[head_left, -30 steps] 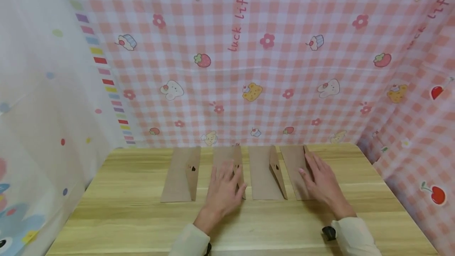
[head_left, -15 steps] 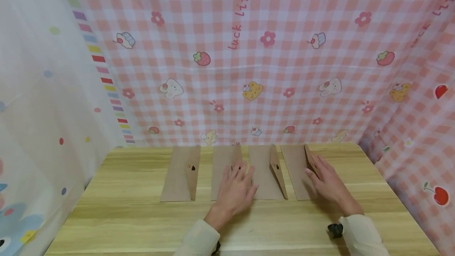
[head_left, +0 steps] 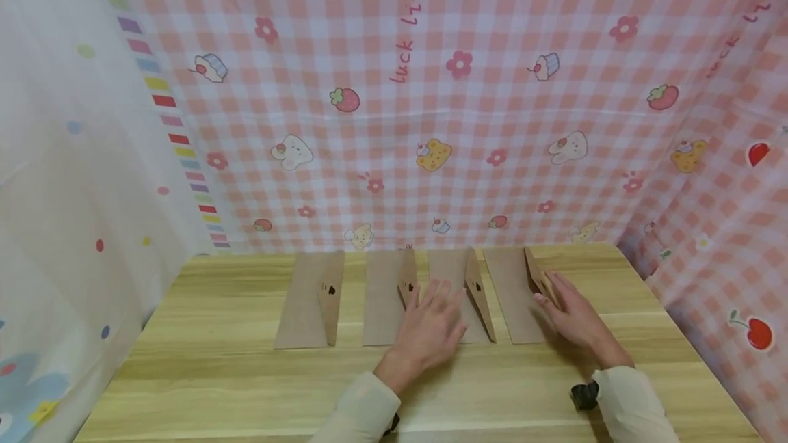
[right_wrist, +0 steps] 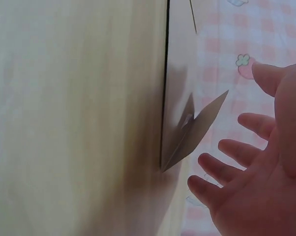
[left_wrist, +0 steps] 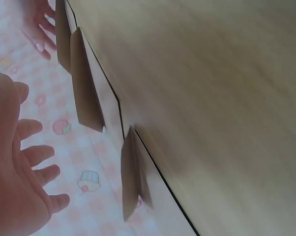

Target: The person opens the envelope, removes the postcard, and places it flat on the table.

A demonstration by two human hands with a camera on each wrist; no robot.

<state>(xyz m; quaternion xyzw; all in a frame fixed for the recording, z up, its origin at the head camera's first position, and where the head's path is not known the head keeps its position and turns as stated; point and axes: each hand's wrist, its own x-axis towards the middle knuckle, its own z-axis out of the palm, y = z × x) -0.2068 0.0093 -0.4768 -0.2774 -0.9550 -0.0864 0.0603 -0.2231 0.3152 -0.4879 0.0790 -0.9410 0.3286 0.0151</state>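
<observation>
Several brown paper envelopes lie in a row, their flaps partly raised on the right sides. My left hand (head_left: 431, 323) hovers with spread fingers over the gap between the second envelope (head_left: 380, 306) and the third envelope (head_left: 446, 269), hiding part of both. In the left wrist view, that hand (left_wrist: 17, 167) is apart from the raised flaps (left_wrist: 86, 83). My right hand (head_left: 575, 313) is beside the flap of the rightmost envelope (head_left: 507, 296), fingers relaxed. The right wrist view shows this flap (right_wrist: 197, 130) standing up, with the hand (right_wrist: 266, 167) holding nothing.
The leftmost envelope (head_left: 301, 303) lies away from both hands. All rest on a wooden table (head_left: 246, 388), close to its back edge. Pink checked cloth (head_left: 382, 122) hangs behind and at the right, and white dotted cloth (head_left: 74, 190) hangs at the left.
My left hand has moved right, from over the second envelope to between it and the third. The right hand has shifted slightly right, and the rightmost envelope's flap shows more.
</observation>
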